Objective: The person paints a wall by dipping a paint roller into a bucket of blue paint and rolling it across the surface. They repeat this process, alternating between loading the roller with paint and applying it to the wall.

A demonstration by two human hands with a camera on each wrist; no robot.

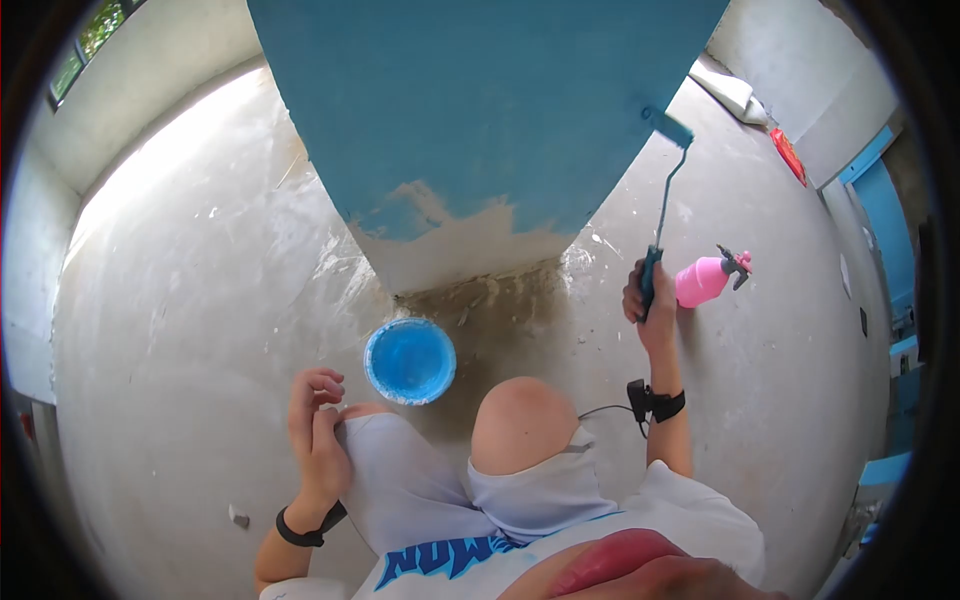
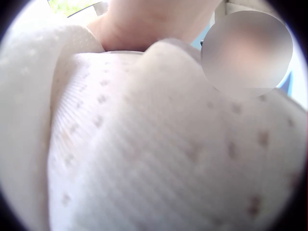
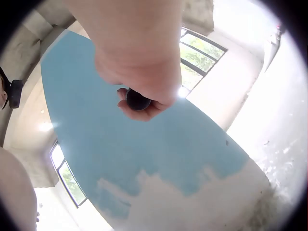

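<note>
Head view: pale grey concrete floor [image 1: 180, 330], scuffed, whitish marks; damp brown patch [image 1: 520, 325] near centre. Plain light wall [image 1: 190, 60] at 11 o'clock, dark-framed window [image 1: 95, 45] at 10, greenery outside, glare strip along floor edge. Blue door [image 1: 885, 225] at 2 o'clock. Right wrist view: dark-framed panes [image 3: 199, 55] at 1 o'clock.

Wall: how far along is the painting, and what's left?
The wall looks mostly done, its visible upper face covered in blue. In progress: the right hand holds the roller at the right edge; contact isn't clear. Remaining, it seems: the pale strip along the bottom, where the blue ends raggedly.
</note>
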